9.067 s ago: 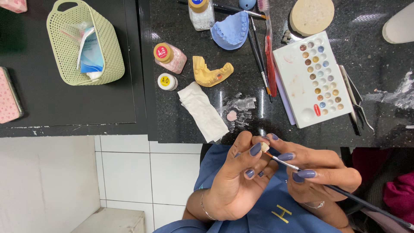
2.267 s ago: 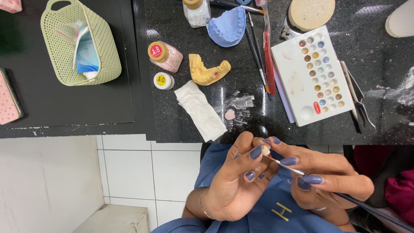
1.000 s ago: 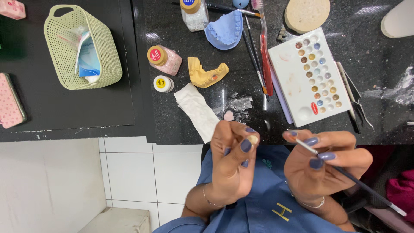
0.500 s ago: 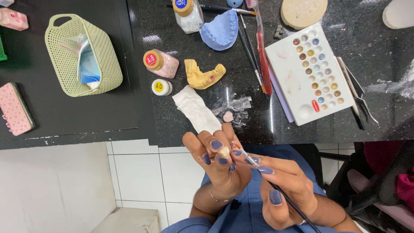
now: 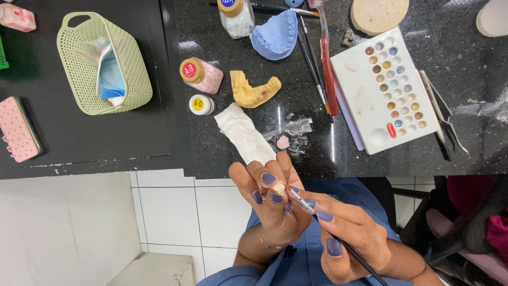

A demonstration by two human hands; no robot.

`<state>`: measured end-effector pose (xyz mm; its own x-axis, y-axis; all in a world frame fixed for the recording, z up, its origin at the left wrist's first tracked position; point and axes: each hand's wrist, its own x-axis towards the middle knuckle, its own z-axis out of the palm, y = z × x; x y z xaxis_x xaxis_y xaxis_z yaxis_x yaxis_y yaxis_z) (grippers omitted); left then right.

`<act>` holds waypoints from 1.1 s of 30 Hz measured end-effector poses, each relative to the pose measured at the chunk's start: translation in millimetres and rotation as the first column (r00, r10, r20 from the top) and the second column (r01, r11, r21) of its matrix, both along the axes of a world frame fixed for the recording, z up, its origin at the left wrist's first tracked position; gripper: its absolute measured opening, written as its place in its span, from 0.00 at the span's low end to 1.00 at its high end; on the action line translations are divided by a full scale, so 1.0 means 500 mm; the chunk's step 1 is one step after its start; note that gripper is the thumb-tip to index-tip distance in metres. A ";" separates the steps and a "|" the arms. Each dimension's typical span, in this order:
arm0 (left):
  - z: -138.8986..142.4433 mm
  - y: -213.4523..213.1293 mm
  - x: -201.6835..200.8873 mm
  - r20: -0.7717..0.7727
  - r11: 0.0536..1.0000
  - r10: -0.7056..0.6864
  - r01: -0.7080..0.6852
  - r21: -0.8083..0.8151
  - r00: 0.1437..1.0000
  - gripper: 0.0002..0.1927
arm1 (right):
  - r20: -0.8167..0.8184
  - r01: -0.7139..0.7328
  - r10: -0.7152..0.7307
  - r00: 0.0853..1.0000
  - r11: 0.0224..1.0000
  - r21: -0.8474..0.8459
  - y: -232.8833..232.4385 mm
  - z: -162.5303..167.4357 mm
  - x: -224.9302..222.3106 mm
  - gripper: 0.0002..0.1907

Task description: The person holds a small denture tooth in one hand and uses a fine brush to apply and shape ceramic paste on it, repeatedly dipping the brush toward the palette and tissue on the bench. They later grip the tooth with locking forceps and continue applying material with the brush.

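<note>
Tooth (image 5: 278, 187) is pinched in left hand (image 5: 272, 204) fingertips, turned up for access; brush (image 5: 300, 200) gripped pen-style in right hand (image 5: 349, 233), tip touching tooth, just below surface (image 5: 317, 153) edge.

Left hand (image 5: 270, 204) pinches small tooth piece (image 5: 278, 187); right hand (image 5: 346, 233) holds fine brush (image 5: 328, 225), tip touching piece, below table (image 5: 465, 137) front edge.

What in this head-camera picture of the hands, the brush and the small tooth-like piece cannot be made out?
- Small pale piece: too small; the left hand fingers cover its underside.
- Brush: its tip is too fine to see any paint; the handle's end is cut off by the bottom edge.
- Right hand: palm side hidden.
- Green basket: contents partly hidden by its wall.
</note>
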<state>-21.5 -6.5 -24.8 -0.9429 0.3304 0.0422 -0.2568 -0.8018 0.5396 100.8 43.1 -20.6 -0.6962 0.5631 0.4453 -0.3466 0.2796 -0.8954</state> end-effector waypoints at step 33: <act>0.089 -0.007 -0.046 0.470 0.803 -0.588 0.547 0.238 0.658 0.21 | 0.201 0.092 -0.186 0.962 0.910 0.404 0.121 0.099 0.034 0.07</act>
